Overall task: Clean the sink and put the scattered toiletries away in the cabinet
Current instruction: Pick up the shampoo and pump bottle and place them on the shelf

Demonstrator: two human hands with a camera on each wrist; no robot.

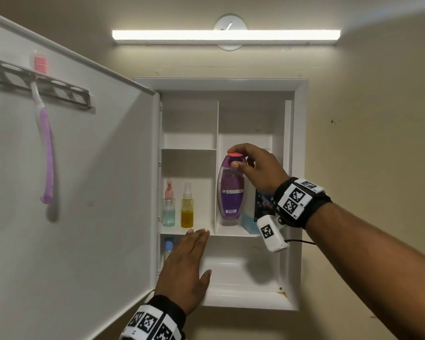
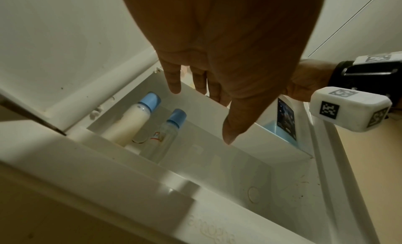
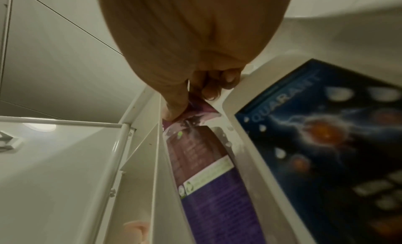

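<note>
A tall purple bottle (image 1: 230,192) with a pink cap stands upright on the middle right shelf of the open white wall cabinet (image 1: 290,168). My right hand (image 1: 250,165) grips its top, thumb on the front and fingers over the cap. The right wrist view shows the purple bottle (image 3: 208,170) from below, with the right hand (image 3: 187,100) pinching its neck. My left hand (image 1: 189,261) hangs flat, fingers straight, in front of the bottom shelf and holds nothing. In the left wrist view the left hand (image 2: 208,86) hovers over that shelf.
A blue bottle with a dark label (image 1: 260,212) stands right of the purple one. A small pink-capped bottle (image 1: 168,207) and a yellow spray bottle (image 1: 187,207) stand on the middle left shelf. Two blue-capped bottles (image 2: 139,117) stand at the bottom left. A purple toothbrush (image 1: 46,143) hangs on the open door.
</note>
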